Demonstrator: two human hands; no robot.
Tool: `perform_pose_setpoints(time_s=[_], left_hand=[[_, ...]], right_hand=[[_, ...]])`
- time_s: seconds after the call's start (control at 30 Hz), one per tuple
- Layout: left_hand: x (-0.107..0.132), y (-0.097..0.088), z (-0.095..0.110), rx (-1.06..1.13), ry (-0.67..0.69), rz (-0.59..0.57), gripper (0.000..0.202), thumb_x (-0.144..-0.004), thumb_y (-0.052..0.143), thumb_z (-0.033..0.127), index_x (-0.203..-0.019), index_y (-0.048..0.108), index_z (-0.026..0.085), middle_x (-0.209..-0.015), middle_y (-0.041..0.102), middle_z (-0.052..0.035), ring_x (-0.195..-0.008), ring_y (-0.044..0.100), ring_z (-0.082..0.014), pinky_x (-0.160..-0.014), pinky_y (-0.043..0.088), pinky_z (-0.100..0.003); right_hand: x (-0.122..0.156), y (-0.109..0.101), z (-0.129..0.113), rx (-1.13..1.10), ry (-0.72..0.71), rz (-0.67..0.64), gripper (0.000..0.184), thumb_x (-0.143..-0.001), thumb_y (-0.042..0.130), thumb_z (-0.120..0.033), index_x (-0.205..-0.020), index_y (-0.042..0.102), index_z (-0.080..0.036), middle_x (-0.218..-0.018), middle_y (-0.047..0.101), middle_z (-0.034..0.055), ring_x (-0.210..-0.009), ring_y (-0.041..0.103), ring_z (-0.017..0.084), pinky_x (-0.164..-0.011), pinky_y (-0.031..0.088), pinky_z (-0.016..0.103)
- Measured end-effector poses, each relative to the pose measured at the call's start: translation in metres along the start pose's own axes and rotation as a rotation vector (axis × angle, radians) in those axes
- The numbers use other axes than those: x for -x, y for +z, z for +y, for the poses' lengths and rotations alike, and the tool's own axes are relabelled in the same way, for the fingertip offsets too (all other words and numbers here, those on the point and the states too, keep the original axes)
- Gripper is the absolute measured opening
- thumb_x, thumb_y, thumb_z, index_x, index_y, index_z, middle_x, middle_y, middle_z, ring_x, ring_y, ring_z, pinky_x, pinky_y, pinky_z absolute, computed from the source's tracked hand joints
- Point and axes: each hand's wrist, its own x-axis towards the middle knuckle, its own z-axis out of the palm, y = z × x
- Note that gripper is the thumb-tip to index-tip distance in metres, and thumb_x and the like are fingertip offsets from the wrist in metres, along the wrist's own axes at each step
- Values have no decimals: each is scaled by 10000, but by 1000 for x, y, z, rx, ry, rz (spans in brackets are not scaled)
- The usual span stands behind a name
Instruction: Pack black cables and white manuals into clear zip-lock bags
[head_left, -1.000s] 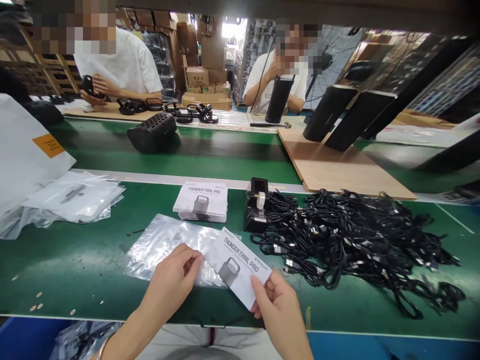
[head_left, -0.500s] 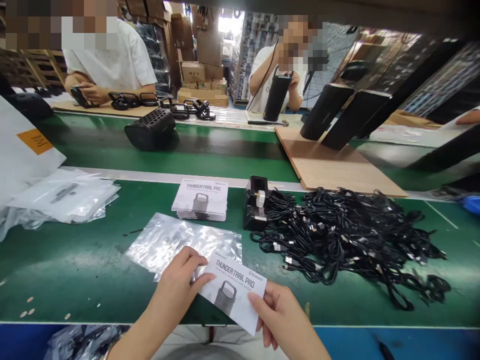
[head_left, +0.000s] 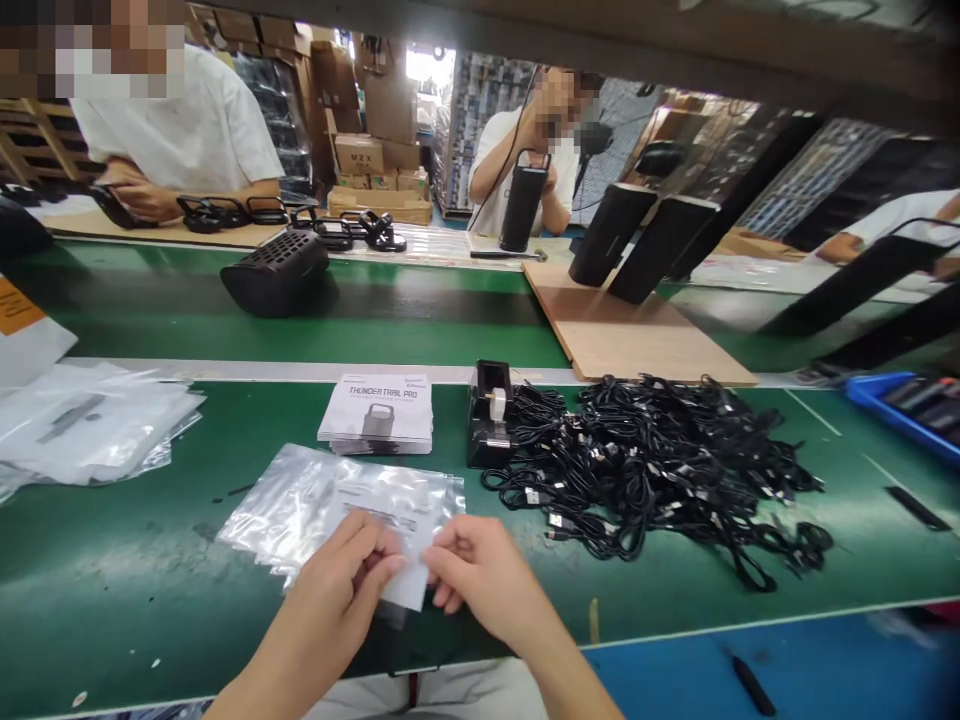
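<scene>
My left hand (head_left: 341, 585) and my right hand (head_left: 480, 578) meet at the near edge of the green table (head_left: 150, 560), both pinching a white booklet (head_left: 409, 590) that is mostly hidden behind the fingers. Right behind the hands lies a clear plastic bag (head_left: 337, 505), flat on the table. A stack of "Thunder Trail Pro" booklets (head_left: 377, 412) sits further back. A black tape dispenser (head_left: 487, 413) stands to the right of the stack, beside a large pile of black cables (head_left: 660, 465).
More clear bags (head_left: 82, 425) lie at the left. A black speaker (head_left: 274, 272) rests on the conveyor belt (head_left: 420, 315); a wooden board (head_left: 630, 335) carries tall black speakers (head_left: 634, 245). Two people in white shirts work across the belt. A blue tray (head_left: 907, 410) sits at right.
My right hand has moved left to meet the left hand, and the booklet, earlier held out flat between them, is now mostly covered by my fingers. The camera has swung right.
</scene>
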Motion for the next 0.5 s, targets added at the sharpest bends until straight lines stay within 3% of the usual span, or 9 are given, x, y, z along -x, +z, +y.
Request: perform_pose_setpoints(time_s=[0.07, 0.13, 0.23, 0.3, 0.33, 0.4, 0.5], left_hand=[[-2, 2, 1, 35, 20, -30, 218, -893, 340, 305, -746, 480, 227, -758, 474, 9, -673, 510, -149, -622, 418, -261], [-5, 4, -1, 46, 7, -20, 218, -896, 329, 325, -750, 463, 233, -737, 467, 15, -658, 501, -151, -610, 414, -262], [-8, 5, -8, 18, -53, 9, 212, -894, 320, 363, -770, 443, 242, -706, 466, 23, -616, 486, -154, -580, 408, -265], [-9, 6, -11, -15, -78, 1, 217, -890, 318, 379, -769, 437, 245, -704, 476, 22, -599, 483, -157, -562, 402, -266], [-10, 7, -12, -28, -80, -9, 219, -888, 317, 382, -764, 435, 246, -708, 483, 20, -598, 486, -158, -558, 399, -267], [-11, 8, -11, -44, -78, -23, 223, -887, 316, 382, -756, 437, 247, -713, 494, 18, -603, 494, -162, -558, 396, -268], [-13, 10, -7, -51, -74, -28, 225, -886, 315, 378, -753, 441, 247, -716, 497, 16, -614, 500, -165, -570, 395, -272]], right_hand=[[-9, 12, -6, 248, -121, 88, 114, -740, 527, -130, -639, 579, -149, -581, 606, 1, -537, 578, 132, -505, 424, 211], [-8, 9, -12, 383, -205, 129, 156, -733, 545, -100, -602, 600, -163, -633, 625, 16, -650, 595, 165, -603, 429, 245], [10, -26, -12, 583, -299, 299, 196, -844, 465, -168, -807, 653, -208, -806, 642, 32, -761, 599, 174, -695, 440, 270], [23, -62, -5, 780, -240, 491, 226, -854, 448, -171, -1005, 613, -204, -923, 599, 60, -790, 599, 186, -684, 457, 282], [28, -78, -1, 898, -167, 541, 247, -841, 473, -189, -1060, 588, -187, -939, 571, 76, -726, 600, 194, -605, 463, 289], [31, -103, 8, 1043, -98, 516, 294, -836, 487, -204, -1121, 555, -175, -932, 534, 78, -640, 585, 182, -522, 458, 288], [24, -117, 15, 1097, -141, 439, 277, -821, 526, -224, -1095, 563, -206, -915, 507, 53, -607, 571, 158, -508, 461, 279]])
